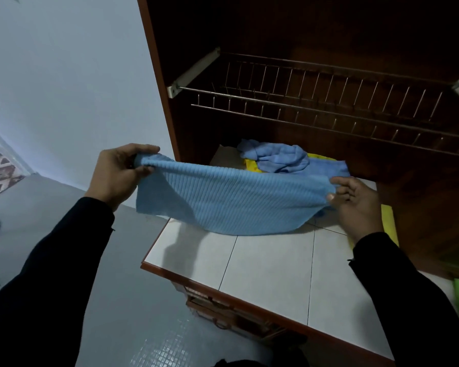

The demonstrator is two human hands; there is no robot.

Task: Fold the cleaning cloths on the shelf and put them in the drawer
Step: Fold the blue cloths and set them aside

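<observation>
A ribbed light blue cloth [231, 202] hangs stretched between both hands above the white tiled counter [265, 268], its middle sagging low so that the bottom edge lies close to or on the tiles; which of the two cannot be told. The left hand [117, 173] grips the cloth's left upper corner, the fabric bunched between curled fingers and thumb. The right hand [355, 205] pinches the right upper corner between thumb and fingers, the remaining fingers loosely bent. Both arms wear dark sleeves [64, 260]. Behind the held cloth, toward the back of the counter, a second blue cloth [278, 156] lies crumpled in a heap, resting on a yellow cloth [252, 165] that shows beneath it. A further strip of yellow fabric [388, 221] is visible just beside the right wrist. Above the heap, a metal wire rack [329, 102] spans the inside of a dark brown wooden cabinet [421, 181]. Below the counter's front edge, drawer fronts [215, 311] are partly in view. Grey floor [133, 300] and a pale wall [77, 75] lie to the left of the cabinet.
</observation>
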